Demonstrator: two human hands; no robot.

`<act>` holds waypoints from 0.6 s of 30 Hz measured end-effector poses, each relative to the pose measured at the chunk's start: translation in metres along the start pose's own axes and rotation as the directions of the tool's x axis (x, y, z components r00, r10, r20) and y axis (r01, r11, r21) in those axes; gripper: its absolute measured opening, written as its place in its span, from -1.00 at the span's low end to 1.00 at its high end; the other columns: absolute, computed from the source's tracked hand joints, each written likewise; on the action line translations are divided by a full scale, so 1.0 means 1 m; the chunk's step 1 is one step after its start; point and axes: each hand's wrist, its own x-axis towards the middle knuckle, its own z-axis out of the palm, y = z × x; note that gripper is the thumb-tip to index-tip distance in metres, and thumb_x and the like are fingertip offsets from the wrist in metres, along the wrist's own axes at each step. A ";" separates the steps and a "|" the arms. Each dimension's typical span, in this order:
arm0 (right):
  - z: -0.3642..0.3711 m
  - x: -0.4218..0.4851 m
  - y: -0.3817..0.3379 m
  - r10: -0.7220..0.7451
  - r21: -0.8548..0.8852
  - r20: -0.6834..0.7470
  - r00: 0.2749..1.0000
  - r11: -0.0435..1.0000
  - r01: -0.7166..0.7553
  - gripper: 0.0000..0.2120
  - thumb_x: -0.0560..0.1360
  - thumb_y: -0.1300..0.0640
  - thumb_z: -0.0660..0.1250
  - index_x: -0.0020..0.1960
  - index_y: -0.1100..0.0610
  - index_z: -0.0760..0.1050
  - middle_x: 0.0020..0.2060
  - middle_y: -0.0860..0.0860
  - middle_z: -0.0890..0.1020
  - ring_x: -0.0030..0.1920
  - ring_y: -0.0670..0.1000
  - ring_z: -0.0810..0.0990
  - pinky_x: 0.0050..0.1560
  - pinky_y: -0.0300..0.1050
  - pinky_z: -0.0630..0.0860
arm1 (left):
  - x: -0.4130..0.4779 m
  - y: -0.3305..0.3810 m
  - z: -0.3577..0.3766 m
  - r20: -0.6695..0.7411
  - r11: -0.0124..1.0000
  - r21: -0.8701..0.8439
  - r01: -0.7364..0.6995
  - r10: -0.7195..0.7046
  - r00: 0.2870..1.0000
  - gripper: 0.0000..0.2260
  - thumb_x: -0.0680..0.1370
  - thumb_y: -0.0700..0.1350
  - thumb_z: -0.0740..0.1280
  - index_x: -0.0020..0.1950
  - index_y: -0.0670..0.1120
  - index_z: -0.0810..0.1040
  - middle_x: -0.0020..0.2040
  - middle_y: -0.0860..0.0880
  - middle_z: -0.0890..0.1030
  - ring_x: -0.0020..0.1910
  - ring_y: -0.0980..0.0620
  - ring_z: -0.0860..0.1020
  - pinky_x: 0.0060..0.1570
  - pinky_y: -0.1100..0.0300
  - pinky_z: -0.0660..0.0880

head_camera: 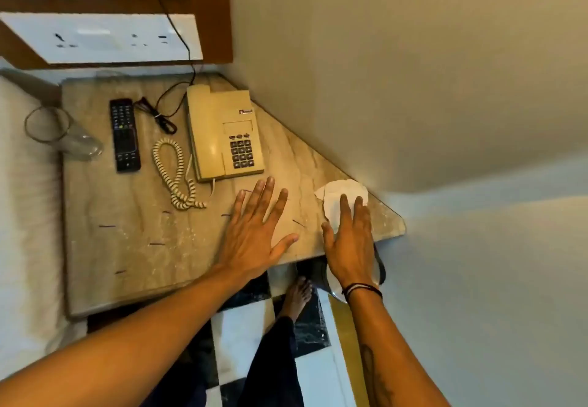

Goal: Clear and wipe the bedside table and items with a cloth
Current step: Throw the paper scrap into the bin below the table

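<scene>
At the far left edge of the marble bench point(105, 257) a clear drinking glass point(60, 134) lies on its side, half over the edge toward the white bedding point(25, 215). Just right of it a black remote control point(124, 134) lies lengthwise, and beside that a bundled dark cable point(160, 117) trails up toward the white switch panel point(101, 39) on the wall. Next comes the cream coiled handset cord point(173, 172), looping near the beige desk telephone point(224, 133), which sits at the far middle of the bench with its handset in the cradle and dark keypad facing up. A few short dark threads or sticks lie scattered on the near part of the marble. The left hand point(259, 231) rests flat on the bench near the phone, fingers spread wide, holding nothing. Further right, the right hand point(350, 241), with dark bands on its wrist, is laid open with its fingertips pressing on the white cloth point(339, 195), which lies crumpled at the right corner of the bench next to the wall. Below the bench edge a bare foot point(299, 295) stands on the black-and-white checkered floor point(241, 327).
</scene>
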 end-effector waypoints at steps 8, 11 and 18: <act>0.019 0.058 0.018 -0.001 -0.167 -0.001 1.000 0.986 0.001 -0.42 0.77 0.08 0.20 0.74 -0.06 0.12 0.77 0.15 -0.05 0.75 0.30 -0.07 0.70 0.22 0.13 | 0.028 0.000 0.043 -0.019 0.998 0.048 -0.028 0.029 0.999 -0.14 0.70 0.44 0.01 0.82 0.01 -0.24 0.82 -0.13 -0.28 0.82 -0.14 -0.23 0.79 -0.16 -0.19; 0.025 0.066 0.026 -0.003 -0.156 0.009 1.000 0.988 0.004 -0.40 0.74 0.20 0.23 0.73 -0.05 0.17 0.75 0.18 0.04 0.74 0.31 0.04 0.68 0.24 0.21 | 0.036 0.002 0.051 0.001 0.999 0.044 -0.007 0.007 1.000 -0.13 0.71 0.45 0.04 0.81 0.02 -0.28 0.81 -0.12 -0.33 0.81 -0.13 -0.26 0.78 -0.12 -0.23; 0.040 0.065 0.034 -0.048 -0.188 -0.010 0.999 0.981 0.046 -0.32 0.62 0.36 0.27 0.69 0.00 0.25 0.67 0.22 0.21 0.61 0.32 0.25 0.53 0.24 0.40 | 0.039 0.003 0.064 0.032 0.999 0.040 -0.017 0.016 0.999 -0.13 0.70 0.45 0.01 0.82 -0.01 -0.20 0.81 -0.11 -0.31 0.82 -0.12 -0.25 0.79 -0.08 -0.21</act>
